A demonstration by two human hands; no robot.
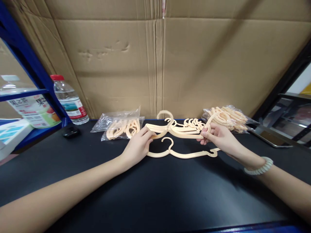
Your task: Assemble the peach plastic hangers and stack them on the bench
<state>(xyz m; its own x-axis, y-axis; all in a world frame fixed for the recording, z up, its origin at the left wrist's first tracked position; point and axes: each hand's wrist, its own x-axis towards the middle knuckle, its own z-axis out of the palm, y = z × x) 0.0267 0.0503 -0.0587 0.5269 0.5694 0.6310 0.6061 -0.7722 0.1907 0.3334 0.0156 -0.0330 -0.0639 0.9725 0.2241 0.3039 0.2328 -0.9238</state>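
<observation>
A cream clothes hanger is stretched between my two hands, its hook pointing up. My left hand grips its left end. With thumb and fingers, my right hand pinches the right end, where a curved hook-shaped piece rises above the fingers. Just in front, a second cream hanger lies on the black table; its left tip passes behind my left hand. Behind the held hanger are several more hangers lying together, partly hidden by it.
Clear plastic bags of cream hanger parts lie at the back, one on the left and one on the right. At the left stand a red-capped water bottle and a black mouse. A cardboard wall closes off the back.
</observation>
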